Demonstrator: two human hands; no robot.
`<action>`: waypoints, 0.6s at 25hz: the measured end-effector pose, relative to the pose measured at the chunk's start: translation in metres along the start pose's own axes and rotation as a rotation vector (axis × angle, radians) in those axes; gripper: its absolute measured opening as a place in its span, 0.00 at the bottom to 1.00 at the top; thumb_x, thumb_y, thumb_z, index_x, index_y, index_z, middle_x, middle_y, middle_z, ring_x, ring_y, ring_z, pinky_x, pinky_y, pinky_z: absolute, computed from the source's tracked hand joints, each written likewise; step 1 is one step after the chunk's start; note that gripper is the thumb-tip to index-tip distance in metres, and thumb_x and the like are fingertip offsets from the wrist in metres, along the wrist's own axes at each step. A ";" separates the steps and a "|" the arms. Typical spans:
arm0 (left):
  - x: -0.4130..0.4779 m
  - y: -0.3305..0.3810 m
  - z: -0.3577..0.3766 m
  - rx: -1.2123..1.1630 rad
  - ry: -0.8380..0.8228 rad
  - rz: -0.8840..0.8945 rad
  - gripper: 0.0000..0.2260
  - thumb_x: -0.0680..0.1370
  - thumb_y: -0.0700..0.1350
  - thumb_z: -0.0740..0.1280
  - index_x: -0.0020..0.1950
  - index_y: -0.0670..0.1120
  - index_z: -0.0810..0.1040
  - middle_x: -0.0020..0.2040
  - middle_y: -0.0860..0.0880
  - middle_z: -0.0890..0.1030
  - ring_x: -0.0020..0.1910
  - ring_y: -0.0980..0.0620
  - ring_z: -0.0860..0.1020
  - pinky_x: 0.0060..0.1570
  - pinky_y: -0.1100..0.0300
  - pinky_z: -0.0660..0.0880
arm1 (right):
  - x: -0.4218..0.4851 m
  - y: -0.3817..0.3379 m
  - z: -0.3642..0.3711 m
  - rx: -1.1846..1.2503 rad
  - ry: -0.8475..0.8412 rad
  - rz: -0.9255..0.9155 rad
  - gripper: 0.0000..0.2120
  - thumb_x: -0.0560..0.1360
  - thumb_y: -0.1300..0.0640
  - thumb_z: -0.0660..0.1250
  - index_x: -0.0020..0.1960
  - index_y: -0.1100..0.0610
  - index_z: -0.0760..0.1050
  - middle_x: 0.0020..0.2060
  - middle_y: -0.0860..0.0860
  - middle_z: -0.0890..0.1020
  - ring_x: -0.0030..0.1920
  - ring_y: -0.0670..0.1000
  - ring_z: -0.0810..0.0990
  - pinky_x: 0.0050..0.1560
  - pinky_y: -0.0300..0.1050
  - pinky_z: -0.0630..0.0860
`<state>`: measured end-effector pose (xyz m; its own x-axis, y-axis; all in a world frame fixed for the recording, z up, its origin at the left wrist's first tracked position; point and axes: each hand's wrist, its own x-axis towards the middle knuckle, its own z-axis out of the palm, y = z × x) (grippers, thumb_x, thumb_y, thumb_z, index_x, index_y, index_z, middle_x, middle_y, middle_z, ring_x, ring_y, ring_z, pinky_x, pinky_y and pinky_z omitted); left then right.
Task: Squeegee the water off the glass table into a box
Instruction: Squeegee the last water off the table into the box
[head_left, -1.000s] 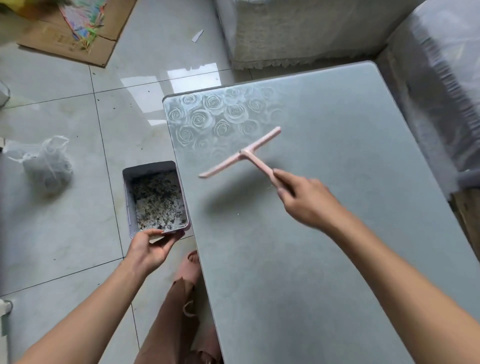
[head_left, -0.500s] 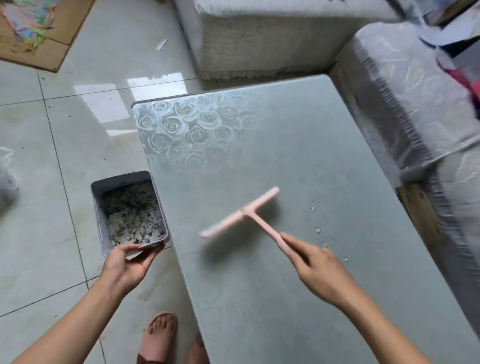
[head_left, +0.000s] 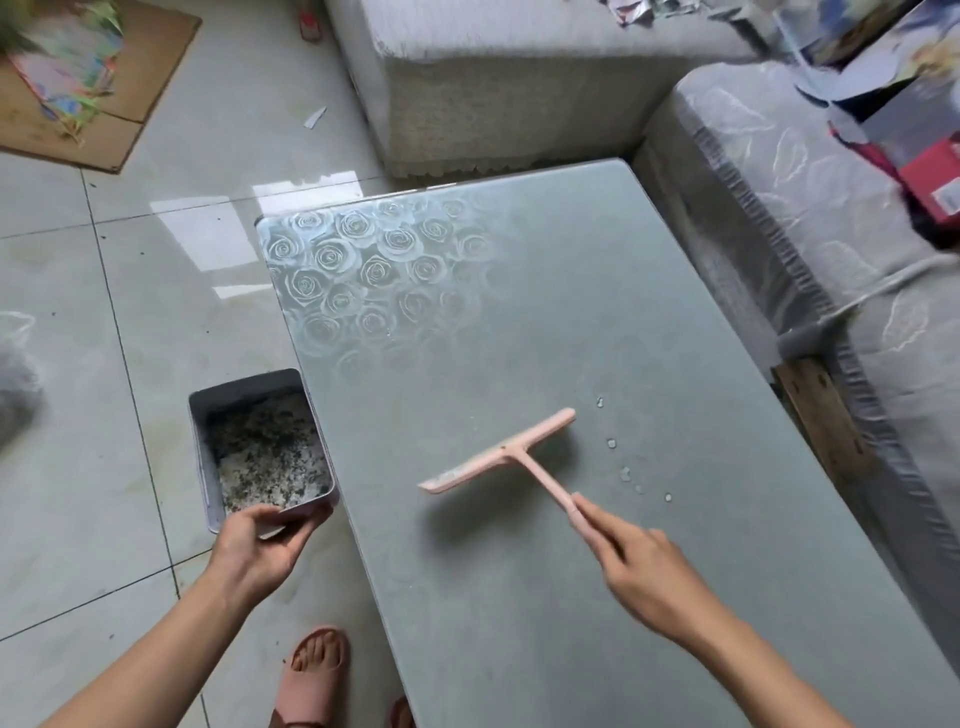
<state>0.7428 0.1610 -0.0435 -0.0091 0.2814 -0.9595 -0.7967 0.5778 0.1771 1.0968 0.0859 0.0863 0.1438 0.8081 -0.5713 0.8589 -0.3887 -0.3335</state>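
Head view: the right hand (head_left: 649, 566) was clenched round the near end of the pink squeegee (head_left: 506, 453), its handle gripped with the forefinger stretched along it. The squeegee lay over the middle of the glass tabletop (head_left: 571, 312), toward its near half, with the blade running slantwise, left end nearer and right end farther. A soft shadow fell on the glass apart from the blade on its near side, so the blade appeared lifted; whether any part of it touched the glass could not be told.

A few water drops (head_left: 612, 443) sat in a loose line on the glass just right of the blade, from near its far tip down toward the hand. Frosted roses patterned the far left corner of the tabletop.

The left hand (head_left: 260, 545) grasped the near end of the grey box (head_left: 244, 385), thumb on the rim and fingers curled around the near wall. The box sat just beside the left edge of the tabletop, long side parallel to that edge. It held a speckled mess of white and dark bits. Whether it rested on the tiled floor (head_left: 104, 467) or was held up could not be told.

A foot in a pink sandal (head_left: 314, 675) stood on the floor near the tabletop's near left edge. Covered sofas (head_left: 519, 78) lined the far and right sides, and flattened cardboard (head_left: 130, 78) lay at the far left.
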 end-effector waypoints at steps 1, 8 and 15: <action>-0.001 -0.004 -0.002 -0.001 -0.003 0.014 0.13 0.64 0.30 0.53 0.46 0.30 0.69 0.64 0.28 0.68 0.65 0.30 0.69 0.67 0.48 0.68 | 0.000 0.016 -0.015 0.017 -0.015 0.008 0.18 0.79 0.42 0.55 0.69 0.34 0.65 0.54 0.44 0.82 0.56 0.53 0.79 0.54 0.46 0.73; -0.011 -0.028 -0.005 -0.024 0.073 0.083 0.11 0.75 0.32 0.49 0.48 0.33 0.69 0.67 0.29 0.67 0.65 0.31 0.69 0.67 0.48 0.68 | -0.005 0.133 -0.079 0.055 -0.109 0.166 0.12 0.79 0.46 0.61 0.46 0.55 0.73 0.36 0.51 0.77 0.35 0.49 0.73 0.38 0.45 0.71; -0.019 -0.050 -0.014 0.063 0.109 0.149 0.15 0.68 0.30 0.50 0.51 0.31 0.69 0.66 0.29 0.68 0.65 0.32 0.70 0.67 0.51 0.69 | -0.030 0.229 -0.110 -0.221 -0.037 0.239 0.20 0.76 0.38 0.58 0.36 0.53 0.69 0.29 0.50 0.76 0.34 0.51 0.76 0.34 0.47 0.66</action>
<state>0.7747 0.1162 -0.0375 -0.1916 0.2849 -0.9392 -0.7423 0.5840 0.3286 1.3431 0.0214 0.1095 0.3401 0.6874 -0.6417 0.8894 -0.4568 -0.0180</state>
